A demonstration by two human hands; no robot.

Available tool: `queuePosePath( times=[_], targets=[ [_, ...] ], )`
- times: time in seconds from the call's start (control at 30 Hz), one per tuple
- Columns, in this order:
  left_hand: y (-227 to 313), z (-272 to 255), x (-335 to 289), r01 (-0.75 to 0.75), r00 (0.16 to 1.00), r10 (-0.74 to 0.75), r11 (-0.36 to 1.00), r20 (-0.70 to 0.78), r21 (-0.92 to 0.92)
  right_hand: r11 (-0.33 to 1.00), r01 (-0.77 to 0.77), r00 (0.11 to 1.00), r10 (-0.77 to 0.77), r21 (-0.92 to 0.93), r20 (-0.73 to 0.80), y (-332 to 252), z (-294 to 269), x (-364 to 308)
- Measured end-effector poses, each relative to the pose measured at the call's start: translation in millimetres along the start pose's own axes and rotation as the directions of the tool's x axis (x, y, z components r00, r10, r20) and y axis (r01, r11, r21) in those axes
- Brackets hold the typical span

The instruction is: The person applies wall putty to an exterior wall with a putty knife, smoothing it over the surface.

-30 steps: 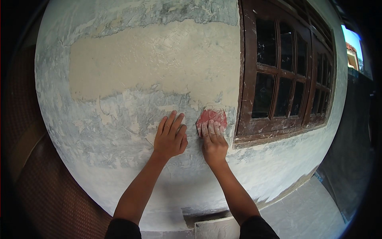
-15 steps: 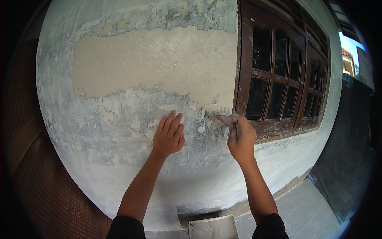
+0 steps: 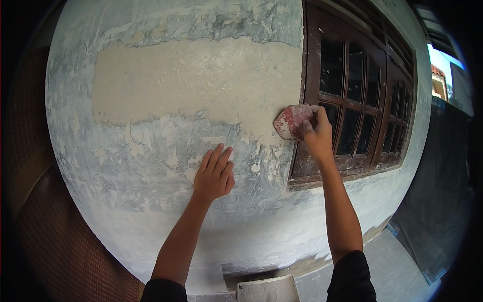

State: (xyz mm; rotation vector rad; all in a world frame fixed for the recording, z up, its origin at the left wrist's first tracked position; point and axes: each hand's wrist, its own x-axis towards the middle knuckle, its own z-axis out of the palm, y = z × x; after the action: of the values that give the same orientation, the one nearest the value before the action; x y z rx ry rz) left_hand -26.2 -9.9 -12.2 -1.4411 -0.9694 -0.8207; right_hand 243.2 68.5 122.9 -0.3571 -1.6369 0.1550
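The red, flat, many-sided scraper [image 3: 291, 124], probably plastic and smeared with pale paste, is by the lower right corner of the smooth cream patch of filler [image 3: 191, 75], over the left edge of the dark brown wooden window frame [image 3: 312, 75]. The right hand [image 3: 318, 137] grasps its right end between thumb and fingers; whether its free edge touches the wall cannot be told. The left hand [image 3: 214, 173] holds nothing, its fingers outstretched against the mottled grey-white plastered wall [image 3: 151, 191], below the patch's lower edge.

To spread the paste well, the scraper's straightest edge should meet the wall at a low, steady tilt, with even pressure across its width so that neither corner scores a ridge. Along the frame, strokes drawn away from the wood would probably keep paste off it, and thinning the patch's ragged lower edge should help it blend.

No brand, label or legible writing shows on the scraper, wall or frame.
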Motion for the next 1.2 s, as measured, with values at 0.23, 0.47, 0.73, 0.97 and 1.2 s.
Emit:
queuePosePath(
  times=[0.23,0.47,0.73,0.97,1.2],
  targets=[
    [1.5,-1.4,1.0,-0.007,1.000,0.007,0.999,-0.001,-0.034,0.995,-0.059,0.998,0.061,-0.086,0.022,-1.4,6.1,-7.4],
    [-1.4,0.6,1.0,-0.019,1.000,0.018,0.999,-0.024,-0.030,0.991,-0.046,0.998,0.050,-0.127,0.035,-4.7,26.9,-23.7],
    [0.2,1.1,0.0,-0.007,0.999,0.007,1.000,-0.032,-0.018,0.997,-0.081,0.995,0.081,0.013,-0.064,11.4,13.6,-25.3],
    [1.5,0.1,-0.3,-0.005,0.999,0.004,1.000,-0.039,-0.025,0.995,-0.090,0.985,0.096,0.049,-0.142,13.1,4.0,-16.3],
    [0.1,-0.4,1.7,-0.004,0.999,0.003,1.000,-0.038,-0.024,0.990,-0.123,0.987,0.130,0.076,-0.099,16.6,1.5,-10.6]
  ],
)
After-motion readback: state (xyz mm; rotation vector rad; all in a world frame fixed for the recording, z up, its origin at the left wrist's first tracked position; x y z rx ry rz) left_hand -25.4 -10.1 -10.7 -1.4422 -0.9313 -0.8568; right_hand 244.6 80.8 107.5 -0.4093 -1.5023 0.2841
